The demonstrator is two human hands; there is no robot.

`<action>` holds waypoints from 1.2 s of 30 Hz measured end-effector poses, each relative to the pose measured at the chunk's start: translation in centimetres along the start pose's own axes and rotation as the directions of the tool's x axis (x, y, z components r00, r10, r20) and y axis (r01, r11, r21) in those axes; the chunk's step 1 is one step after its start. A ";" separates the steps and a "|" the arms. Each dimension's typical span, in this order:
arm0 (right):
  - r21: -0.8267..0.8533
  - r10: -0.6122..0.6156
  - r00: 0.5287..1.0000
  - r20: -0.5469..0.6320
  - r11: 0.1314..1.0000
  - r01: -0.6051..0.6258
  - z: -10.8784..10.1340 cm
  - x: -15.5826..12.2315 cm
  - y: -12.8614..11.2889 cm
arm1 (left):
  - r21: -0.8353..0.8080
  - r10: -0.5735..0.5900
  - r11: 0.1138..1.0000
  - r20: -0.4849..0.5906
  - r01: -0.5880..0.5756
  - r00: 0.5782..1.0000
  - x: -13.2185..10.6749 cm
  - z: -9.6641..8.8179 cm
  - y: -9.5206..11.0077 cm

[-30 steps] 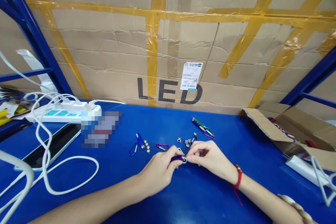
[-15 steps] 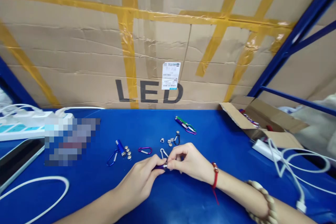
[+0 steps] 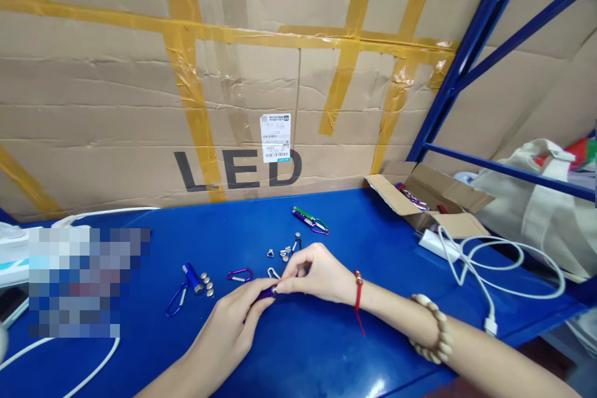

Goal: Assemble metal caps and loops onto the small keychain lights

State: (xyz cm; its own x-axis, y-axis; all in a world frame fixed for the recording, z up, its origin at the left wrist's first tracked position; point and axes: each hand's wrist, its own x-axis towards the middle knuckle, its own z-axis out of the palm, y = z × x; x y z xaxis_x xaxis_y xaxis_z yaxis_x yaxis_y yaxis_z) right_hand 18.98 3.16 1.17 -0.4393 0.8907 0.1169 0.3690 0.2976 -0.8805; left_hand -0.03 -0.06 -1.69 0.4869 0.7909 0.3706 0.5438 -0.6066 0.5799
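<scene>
At the near middle of a blue tabletop point(image 3: 345, 348), a person's two hands meet over a small dark purple tube point(image 3: 267, 293). The left hand point(image 3: 233, 317) has its thumb and index finger closed on the tube, covering most of its length; its other fingers are largely hidden behind. The right hand point(image 3: 319, 273), a red cord bracelet point(image 3: 359, 292) at its wrist, brings thumb and forefinger together at the tube's shiny right end. Whether they grip that end or a tiny part there cannot be made out.

Just beyond the hands, a silver clip point(image 3: 273, 273) is partly covered by the right fingers, and a purple carabiner point(image 3: 240, 275) lies to its left. Farther left, a blue tube point(image 3: 192, 278) rests between a blue carabiner point(image 3: 176, 300) and a row of silver discs point(image 3: 208, 284). Beyond the right hand sit small metal pieces point(image 3: 285, 253), too small to identify, near a dark clip point(image 3: 297, 242) whose lower part is hidden. Farther back, a green and a purple tube lie side by side. At far right stands an open carton point(image 3: 389, 194), its contents only partly visible. Pixelation masks an area at left.
</scene>
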 end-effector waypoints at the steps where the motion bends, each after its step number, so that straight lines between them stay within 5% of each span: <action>1: 0.010 -0.003 1.000 -0.001 1.000 0.003 0.0 0.0 0.1 | 0.015 0.007 1.000 -0.012 -0.007 1.000 0.0 0.1 -0.2; 8: 0.150 0.065 0.998 0.005 0.987 -0.065 0.3 0.0 0.6 | 0.014 0.019 1.000 -0.043 -0.019 0.999 0.0 0.6 -0.5; 16: 0.305 0.227 0.955 0.191 0.911 -0.277 0.9 -0.3 0.2 | -0.013 0.055 0.998 -0.025 -0.056 0.998 -0.3 0.3 0.0; 21: 0.286 0.301 0.919 0.255 0.885 -0.369 0.8 -0.3 -0.3 | -0.006 0.145 0.989 -0.053 -0.145 0.988 -0.2 0.2 0.0; 25: 0.263 0.295 0.928 0.226 0.899 -0.350 1.1 -0.2 0.0 | -0.032 0.099 0.994 -0.050 -0.101 0.994 0.0 0.0 -0.1; 29: 0.165 0.173 0.981 0.087 0.969 -0.186 1.6 -0.2 0.5 | -0.031 -0.016 0.999 -0.058 0.014 0.998 0.2 -0.2 0.0; 32: -0.095 -0.067 0.995 -0.077 0.994 0.060 1.5 -0.4 0.6 | -0.013 -0.080 0.997 -0.060 0.079 0.995 0.3 -0.3 0.2; 36: -0.471 -0.479 0.871 -0.108 0.796 0.379 0.8 -0.9 0.4 | -0.041 -0.122 0.992 -0.063 0.119 0.991 0.5 -0.2 0.4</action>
State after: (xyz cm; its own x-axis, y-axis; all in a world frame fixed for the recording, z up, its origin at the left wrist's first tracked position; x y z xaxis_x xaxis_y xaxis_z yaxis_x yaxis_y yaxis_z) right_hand 18.89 2.18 0.39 -0.4708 0.6706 0.5733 0.5130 0.7367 -0.4405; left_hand 0.23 0.12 -1.14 0.3733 0.8623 0.3422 0.5695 -0.5042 0.6492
